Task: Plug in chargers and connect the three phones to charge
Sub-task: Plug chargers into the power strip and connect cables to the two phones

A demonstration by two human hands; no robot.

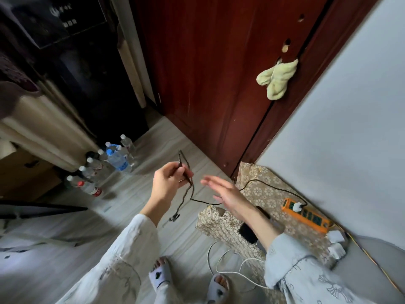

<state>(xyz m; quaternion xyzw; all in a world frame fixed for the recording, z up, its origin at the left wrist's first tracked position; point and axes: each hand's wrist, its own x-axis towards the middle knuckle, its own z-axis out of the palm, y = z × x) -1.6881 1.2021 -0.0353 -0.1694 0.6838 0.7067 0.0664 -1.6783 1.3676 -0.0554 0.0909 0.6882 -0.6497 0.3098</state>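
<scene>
Above the floor, I note my left hand [168, 183] pinching the dark braided cable [186, 185], which runs to a white charger [297, 206] in the orange power strip [306, 216]. Right hand [225, 194] spread, empty. Cable looks light and limp; I'd grip near its connector end.

Two hands [168, 183], seven bottles [118, 160]

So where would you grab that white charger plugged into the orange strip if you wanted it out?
Pinch the white charger by its two bare side faces, coming from straight above. It stands upright out of the orange strip, and the black cable leaves its far end, so gripping the block itself likely beats tugging the cable.
</scene>
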